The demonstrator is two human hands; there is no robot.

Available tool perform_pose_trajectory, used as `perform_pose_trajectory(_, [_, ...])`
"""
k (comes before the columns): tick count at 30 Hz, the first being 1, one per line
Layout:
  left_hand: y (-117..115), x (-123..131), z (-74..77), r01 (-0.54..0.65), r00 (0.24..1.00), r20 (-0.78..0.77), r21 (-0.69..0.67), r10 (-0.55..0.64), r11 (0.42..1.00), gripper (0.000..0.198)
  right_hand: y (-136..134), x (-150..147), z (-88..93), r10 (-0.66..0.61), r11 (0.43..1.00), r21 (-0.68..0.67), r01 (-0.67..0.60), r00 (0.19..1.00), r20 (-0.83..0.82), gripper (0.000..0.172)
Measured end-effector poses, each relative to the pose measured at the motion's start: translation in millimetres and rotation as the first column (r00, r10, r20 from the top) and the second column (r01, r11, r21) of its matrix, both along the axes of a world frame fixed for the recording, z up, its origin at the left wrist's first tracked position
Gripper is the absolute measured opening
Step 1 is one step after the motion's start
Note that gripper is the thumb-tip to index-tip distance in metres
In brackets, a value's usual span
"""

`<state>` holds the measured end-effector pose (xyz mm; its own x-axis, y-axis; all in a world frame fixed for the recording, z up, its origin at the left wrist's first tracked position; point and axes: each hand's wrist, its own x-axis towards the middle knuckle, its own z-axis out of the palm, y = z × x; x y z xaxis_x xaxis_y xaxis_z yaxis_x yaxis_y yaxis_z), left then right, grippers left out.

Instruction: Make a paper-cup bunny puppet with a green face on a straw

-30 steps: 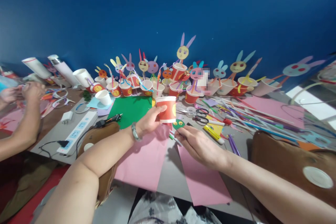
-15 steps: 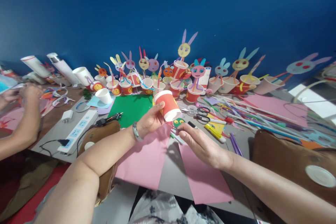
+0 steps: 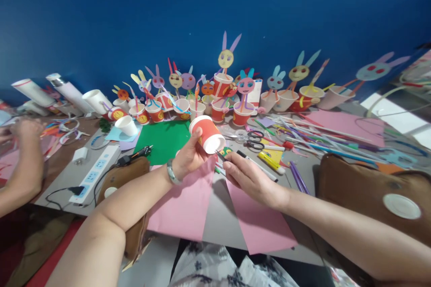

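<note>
My left hand (image 3: 191, 154) is wrapped round a red and white paper cup (image 3: 208, 133), holding it tilted above the table. The cup's white end faces down toward my right hand (image 3: 249, 175). Between the thumb and fingers of that hand is a thin dark tool (image 3: 220, 156), mostly hidden; its tip is close to the cup's white end, and I cannot tell whether they touch. Pink paper sheets (image 3: 180, 208) lie beneath both hands. Scissors with black handles (image 3: 255, 140), a black marker (image 3: 249, 159) and a yellow marker (image 3: 271, 163) lie just beyond my right hand.
Paper cups with rabbit faces (image 3: 245, 85) line the blue wall. Green paper (image 3: 160, 141) and a white power strip (image 3: 97, 170) lie on the left, pipe cleaners (image 3: 323, 139) on the right. Brown pouches (image 3: 367, 188) flank me. Another person's arm (image 3: 25, 166) is at far left.
The cup has turned so that its white end shows more toward me. My right hand has brought the thin dark tool closer to that end. The view has shifted slightly.
</note>
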<state>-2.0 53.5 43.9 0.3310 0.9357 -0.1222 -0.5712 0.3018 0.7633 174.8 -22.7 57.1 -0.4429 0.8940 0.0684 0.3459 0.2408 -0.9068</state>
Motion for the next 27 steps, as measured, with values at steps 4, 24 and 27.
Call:
perform_pose_trajectory(4, [-1.4,-0.4,-1.0,0.068,0.997,-0.032,-0.009,-0.068,0.998,0.052,0.4,-2.1,-0.2,-0.028,0.999,-0.032,0.027,0.999,-0.019,0.036])
perform_pose_trajectory(24, [-5.8,-0.7,-4.6,0.144,0.988,-0.056,0.013,-0.143,0.990,0.056,2.6,-5.8,-2.6,-0.062,0.994,-0.100,0.052,0.993,-0.098,0.038])
perform_pose_trajectory(27, [-4.4,-1.7,-7.1,0.159,0.987,0.004,-0.023,-0.159,0.987,0.054,3.2,-5.6,-3.7,-0.060,0.993,-0.105,0.049,0.992,-0.107,0.038])
